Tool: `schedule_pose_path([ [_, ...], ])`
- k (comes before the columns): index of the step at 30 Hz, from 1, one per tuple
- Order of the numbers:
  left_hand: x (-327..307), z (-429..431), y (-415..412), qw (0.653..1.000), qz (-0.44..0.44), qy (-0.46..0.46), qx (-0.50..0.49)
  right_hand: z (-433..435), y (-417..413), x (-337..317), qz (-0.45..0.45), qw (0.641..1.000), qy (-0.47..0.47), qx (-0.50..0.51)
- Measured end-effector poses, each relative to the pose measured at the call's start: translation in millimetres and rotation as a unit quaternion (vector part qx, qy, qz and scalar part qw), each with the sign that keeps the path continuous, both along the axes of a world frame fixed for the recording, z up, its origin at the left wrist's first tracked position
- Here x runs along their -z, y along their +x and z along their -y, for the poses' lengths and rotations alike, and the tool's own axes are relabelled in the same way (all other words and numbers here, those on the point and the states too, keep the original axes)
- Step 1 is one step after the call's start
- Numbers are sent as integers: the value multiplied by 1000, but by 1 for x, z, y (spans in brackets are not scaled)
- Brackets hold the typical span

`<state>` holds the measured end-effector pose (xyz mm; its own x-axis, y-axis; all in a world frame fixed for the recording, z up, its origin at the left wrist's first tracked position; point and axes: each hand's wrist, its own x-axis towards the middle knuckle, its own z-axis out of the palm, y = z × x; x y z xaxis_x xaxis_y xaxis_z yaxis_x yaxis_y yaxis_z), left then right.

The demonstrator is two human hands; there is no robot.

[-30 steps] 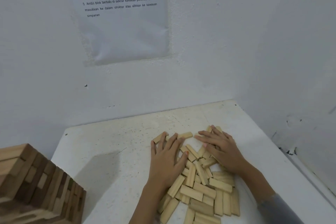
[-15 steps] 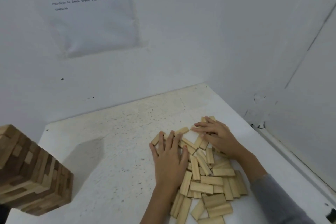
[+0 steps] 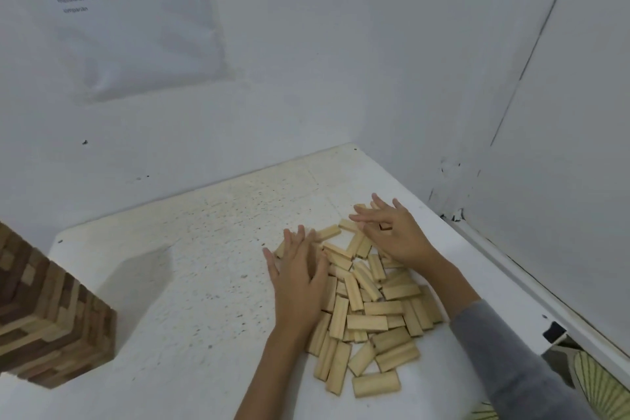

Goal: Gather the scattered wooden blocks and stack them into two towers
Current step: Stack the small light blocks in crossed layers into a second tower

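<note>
Pale wooden blocks point(image 3: 368, 314) lie heaped at the right of a white table point(image 3: 191, 266). A person's left hand point(image 3: 300, 276) and right hand point(image 3: 395, 235) rest on the pile's far end, fingers spread and gripping nothing. Gathering appears to be under way; next, blocks need picking out and laying square. A darker tower point(image 3: 44, 317) is cut off at left, and the wall notice point(image 3: 129, 10) is too blurred to read.
</note>
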<state>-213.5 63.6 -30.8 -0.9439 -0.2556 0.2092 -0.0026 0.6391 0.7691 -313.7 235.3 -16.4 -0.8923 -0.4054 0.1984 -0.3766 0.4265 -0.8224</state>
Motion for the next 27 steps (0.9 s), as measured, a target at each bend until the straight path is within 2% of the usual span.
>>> schedule_pose_path([
  [2, -3, 1, 6, 1000, -27, 11, -9, -4, 13, -4, -44, 998, -26, 27],
  [4, -6, 1, 15, 999, -34, 31, 5, -10, 27, -11, -47, 998, -25, 24],
  [6, -11, -2, 26, 998, -34, 41, 30, -15, 43, -18, -17, 1000, 9, -8],
  [9, -18, -7, 44, 998, -23, 35, 55, -24, 63, -21, -38, 996, 47, -58],
  [16, -20, -15, 62, 993, 54, 0, 108, -43, 79, -17, 15, 979, 170, -111],
  [19, -15, -18, 63, 994, 53, -15, 96, -43, 82, -15, 2, 980, 171, -99],
  [27, -17, -26, 71, 995, -33, 96, 22, -39, 93, -14, -2, 990, 138, -39],
])
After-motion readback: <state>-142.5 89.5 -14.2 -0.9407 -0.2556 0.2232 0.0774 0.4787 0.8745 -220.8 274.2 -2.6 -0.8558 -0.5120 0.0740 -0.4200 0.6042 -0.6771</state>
